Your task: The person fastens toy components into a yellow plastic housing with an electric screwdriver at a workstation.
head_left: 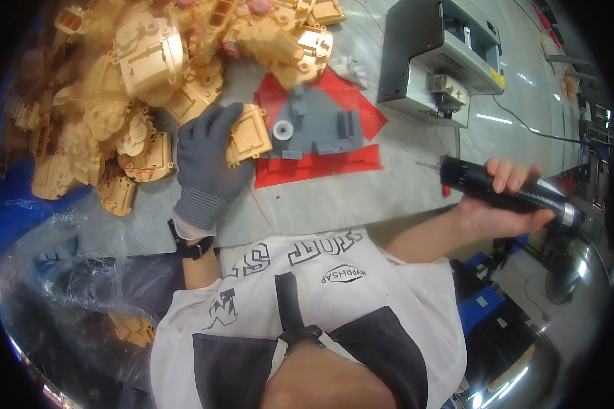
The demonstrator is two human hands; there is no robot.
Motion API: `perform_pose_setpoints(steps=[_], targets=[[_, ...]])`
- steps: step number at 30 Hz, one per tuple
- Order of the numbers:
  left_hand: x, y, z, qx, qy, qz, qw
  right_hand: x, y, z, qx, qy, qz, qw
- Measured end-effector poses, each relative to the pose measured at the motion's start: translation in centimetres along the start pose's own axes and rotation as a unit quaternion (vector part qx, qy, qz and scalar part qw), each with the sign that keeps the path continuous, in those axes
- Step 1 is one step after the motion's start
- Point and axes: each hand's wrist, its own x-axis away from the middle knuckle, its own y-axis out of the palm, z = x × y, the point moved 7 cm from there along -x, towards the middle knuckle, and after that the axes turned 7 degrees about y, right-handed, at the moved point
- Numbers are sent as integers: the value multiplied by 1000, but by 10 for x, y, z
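My left hand point(210, 153), in a grey knit glove, grips a yellow plastic housing point(250, 136) by its left side. The housing is held just left of a grey fixture point(320, 123) that has a white round piece on it. Red tape point(320, 163) borders the fixture on the table. My bare right hand point(501, 198) is closed around a black electric screwdriver point(505, 191), out to the right near the table's edge. Its thin bit points left, apart from the fixture and the housing.
A large pile of yellow plastic housings point(95, 109) covers the left and far left of the table. A grey and black machine point(436, 68) stands at the back right, with a cable running right. Clear plastic wrap point(95, 279) hangs below the left table edge.
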Motion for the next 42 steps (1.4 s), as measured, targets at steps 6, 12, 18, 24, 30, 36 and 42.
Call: perform_pose_setpoints(steps=[6, 12, 18, 24, 30, 36, 42], targets=[[-8, -42, 43, 181, 89, 66, 977, -1, -14, -4, 24, -3, 15, 1000], [-41, -2, 83, -4, 185, -6, 983, -4, -16, -10, 31, -17, 7, 999], [-40, 4, 85, 23, 208, 7, 978, -16, -3, -17, 54, -82, 4, 995], [-39, 13, 77, 43, 170, -30, 984, -35, 11, -21, 106, -144, -4, 984], [-47, 12, 87, 22, 216, 13, 976, -47, 23, -6, 145, -157, -5, 977], [-43, 10, 86, 40, 237, -2, 971, -63, 31, 24, 201, -127, -11, 971], [-27, 16, 66, 110, 211, 50, 970, -5, 49, 27, 48, -21, -169, 984]])
